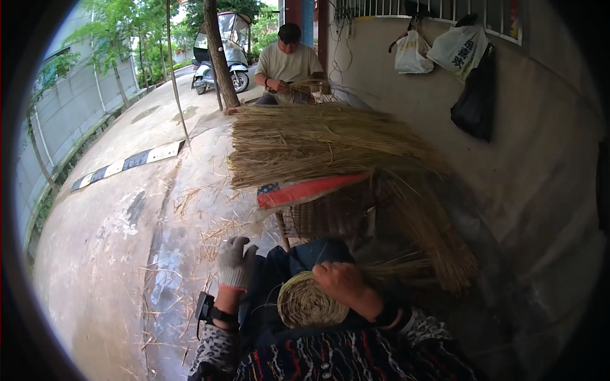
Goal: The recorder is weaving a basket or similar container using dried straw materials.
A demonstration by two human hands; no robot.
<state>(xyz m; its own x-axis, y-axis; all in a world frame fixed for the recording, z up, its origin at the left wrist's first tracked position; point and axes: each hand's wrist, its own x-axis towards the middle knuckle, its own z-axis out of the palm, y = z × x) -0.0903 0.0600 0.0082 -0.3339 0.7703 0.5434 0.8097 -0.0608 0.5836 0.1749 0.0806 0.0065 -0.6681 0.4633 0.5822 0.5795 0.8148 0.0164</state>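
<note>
Resting on the lap [260, 317], a round straw weave [308, 306] is gripped by the right hand [346, 286]; the gloved left hand [235, 263] is half-curled, its hold unclear. Dark printing [467, 57] marks a hanging white bag [447, 48].

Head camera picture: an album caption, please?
Bare right hand at a round woven straw piece, gloved left hand apart, loose straw stack beyond.

The bare right hand [348, 287] hides the upper right rim of the round, coiled, tan straw weaving [308, 307]; its fingertips' hold cannot be told. Below the weaving, the dark, wavy-striped fabric garment [337, 359] is cut off by the lower edge. Farther out than the weaving, the long golden straw heap [318, 140] hides the beige-shirted co-worker's [286, 63] legs.
</note>
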